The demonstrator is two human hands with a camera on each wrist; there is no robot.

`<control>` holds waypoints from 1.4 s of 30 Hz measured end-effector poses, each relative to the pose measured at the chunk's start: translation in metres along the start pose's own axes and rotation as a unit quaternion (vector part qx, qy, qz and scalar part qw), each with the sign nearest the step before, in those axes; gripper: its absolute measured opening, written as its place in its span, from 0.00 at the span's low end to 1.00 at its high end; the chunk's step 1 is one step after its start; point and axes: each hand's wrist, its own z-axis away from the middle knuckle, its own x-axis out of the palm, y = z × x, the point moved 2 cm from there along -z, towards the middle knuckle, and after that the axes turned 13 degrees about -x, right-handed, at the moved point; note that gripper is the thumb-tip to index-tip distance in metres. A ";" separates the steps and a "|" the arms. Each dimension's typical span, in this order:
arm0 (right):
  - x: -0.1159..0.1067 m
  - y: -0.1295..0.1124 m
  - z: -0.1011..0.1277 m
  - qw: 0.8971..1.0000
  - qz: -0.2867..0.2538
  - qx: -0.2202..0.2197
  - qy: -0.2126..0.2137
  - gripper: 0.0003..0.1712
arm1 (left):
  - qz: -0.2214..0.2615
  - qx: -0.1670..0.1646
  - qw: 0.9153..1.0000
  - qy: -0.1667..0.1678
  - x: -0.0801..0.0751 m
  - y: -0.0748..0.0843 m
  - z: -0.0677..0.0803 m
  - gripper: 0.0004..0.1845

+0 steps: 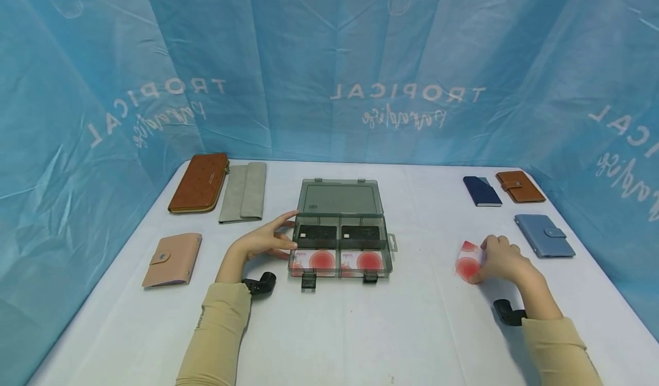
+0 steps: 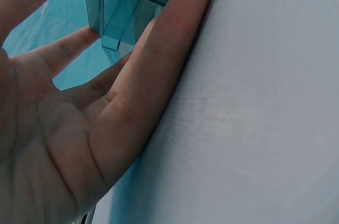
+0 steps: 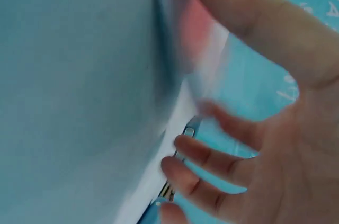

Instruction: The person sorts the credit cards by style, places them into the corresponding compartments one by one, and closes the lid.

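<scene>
A clear grey plastic box (image 1: 338,254) lies with its lid (image 1: 340,198) folded back, away from me. Its two rear compartments hold black cards (image 1: 316,233). Red-and-white cards (image 1: 315,258) lie in the two front ones. My left hand (image 1: 259,242) touches the box's left side, its fingers spread and fairly straight, as the left wrist view also shows. Off to the right, my right hand (image 1: 501,258) pinches a white card with a red circle (image 1: 467,265), tilted close over the tablecloth. In the right wrist view this card (image 3: 195,28) is blurred between thumb and fingers.
On the left lie a brown zip wallet (image 1: 199,183), a grey folded wallet (image 1: 243,193) and a tan card holder (image 1: 173,260). At the right are a navy card holder (image 1: 480,191), a brown snap wallet (image 1: 520,186) and a blue one (image 1: 544,235). A blue curtain (image 1: 309,48) hangs behind.
</scene>
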 end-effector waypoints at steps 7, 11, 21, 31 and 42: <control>0.001 -0.010 -0.019 0.985 -0.164 -0.049 0.018 0.44 | -0.002 -0.002 1.000 0.002 -0.001 0.001 0.001 0.49; -0.003 -0.028 -0.027 0.957 -0.258 -0.113 0.065 0.37 | -0.001 -0.004 1.000 0.004 -0.001 0.002 0.001 0.50; 0.001 -0.117 -0.041 0.905 -0.347 -0.216 0.113 0.15 | 0.000 -0.007 1.000 0.004 0.000 0.003 0.002 0.49; 0.036 -0.168 -0.050 0.934 -0.165 -0.304 0.085 0.09 | 0.000 -0.009 1.000 0.007 0.002 0.004 0.003 0.50; 0.051 -0.183 -0.047 0.912 0.064 -0.380 0.143 0.07 | 0.003 -0.009 1.000 0.006 0.001 0.003 0.002 0.48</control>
